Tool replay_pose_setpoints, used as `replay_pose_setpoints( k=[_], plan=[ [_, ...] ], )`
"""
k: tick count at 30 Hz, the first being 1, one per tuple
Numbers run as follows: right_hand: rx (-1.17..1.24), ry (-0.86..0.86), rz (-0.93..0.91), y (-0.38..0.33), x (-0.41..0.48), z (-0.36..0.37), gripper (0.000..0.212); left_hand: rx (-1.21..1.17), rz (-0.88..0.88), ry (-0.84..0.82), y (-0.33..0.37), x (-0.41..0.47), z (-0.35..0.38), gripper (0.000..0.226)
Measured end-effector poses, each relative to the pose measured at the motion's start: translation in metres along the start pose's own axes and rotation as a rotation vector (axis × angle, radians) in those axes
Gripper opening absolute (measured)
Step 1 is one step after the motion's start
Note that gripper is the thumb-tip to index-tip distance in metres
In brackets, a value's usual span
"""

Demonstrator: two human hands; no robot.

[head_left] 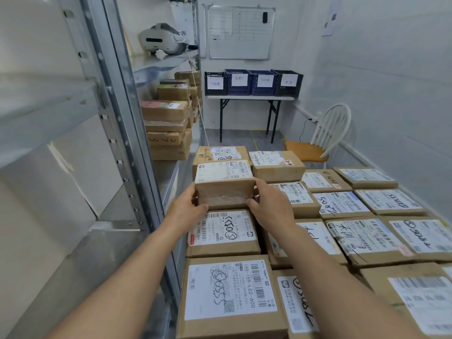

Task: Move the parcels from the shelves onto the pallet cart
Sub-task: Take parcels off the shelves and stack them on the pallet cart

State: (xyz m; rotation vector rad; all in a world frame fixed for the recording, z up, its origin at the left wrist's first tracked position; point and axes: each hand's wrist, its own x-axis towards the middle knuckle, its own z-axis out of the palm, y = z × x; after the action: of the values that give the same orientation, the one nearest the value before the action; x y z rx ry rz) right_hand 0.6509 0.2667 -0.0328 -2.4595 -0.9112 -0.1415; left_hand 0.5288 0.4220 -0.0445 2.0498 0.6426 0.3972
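Observation:
A small brown cardboard parcel (223, 185) with a white label on top sits on the pile of parcels ahead of me. My left hand (188, 204) grips its left end and my right hand (269, 204) grips its right end, thumbs on the near face. Many labelled parcels (362, 231) lie packed side by side over the cart, hiding its deck. More brown parcels (166, 128) are stacked on the metal shelf (168, 172) at the left.
The shelf's steel upright (124, 123) stands close at my left. A VR headset (161, 40) lies on an upper shelf. A folding table (249, 99) with several labelled crates, a whiteboard (241, 33) and a chair (315, 143) stand at the back.

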Motion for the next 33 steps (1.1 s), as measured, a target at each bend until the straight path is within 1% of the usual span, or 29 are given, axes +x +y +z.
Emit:
replay_pose_setpoints(
  k=[3,8,14,17,20,23,24,27,30,31,33],
  plan=[
    [-0.063,-0.001,0.0,0.002,0.0,0.0,0.024,0.0,-0.002,-0.002,0.0,0.0,0.0,0.051],
    [-0.073,0.001,-0.018,0.003,-0.002,-0.002,0.019,-0.004,0.0,0.008,0.0,0.002,-0.001,0.052],
    [-0.079,-0.025,-0.043,0.003,-0.001,-0.003,0.02,0.011,-0.02,0.024,0.006,-0.002,0.002,0.046],
    [-0.068,-0.009,-0.066,0.004,-0.002,-0.006,0.021,0.004,-0.022,0.031,0.011,-0.008,0.003,0.052],
    [-0.093,0.022,-0.102,0.004,-0.009,-0.012,0.033,0.016,-0.011,0.055,0.017,-0.019,0.003,0.061],
    [-0.128,0.069,-0.148,0.007,-0.019,-0.021,0.037,0.094,-0.053,0.119,0.023,-0.033,0.004,0.074],
    [-0.14,0.083,-0.162,0.008,-0.024,-0.024,0.036,0.115,-0.059,0.141,0.025,-0.04,0.004,0.075],
    [-0.174,0.139,-0.235,0.009,-0.043,-0.029,0.033,0.141,0.001,0.214,0.036,-0.067,0.01,0.066],
    [-0.156,0.196,-0.353,0.007,-0.072,-0.033,0.022,0.197,0.067,0.269,0.039,-0.104,0.019,0.06],
    [-0.126,0.231,-0.394,0.006,-0.083,-0.034,0.02,0.23,0.063,0.285,0.038,-0.118,0.023,0.06],
    [-0.074,0.268,-0.473,0.005,-0.107,-0.038,0.022,0.274,0.032,0.327,0.036,-0.149,0.031,0.06]
  ],
)
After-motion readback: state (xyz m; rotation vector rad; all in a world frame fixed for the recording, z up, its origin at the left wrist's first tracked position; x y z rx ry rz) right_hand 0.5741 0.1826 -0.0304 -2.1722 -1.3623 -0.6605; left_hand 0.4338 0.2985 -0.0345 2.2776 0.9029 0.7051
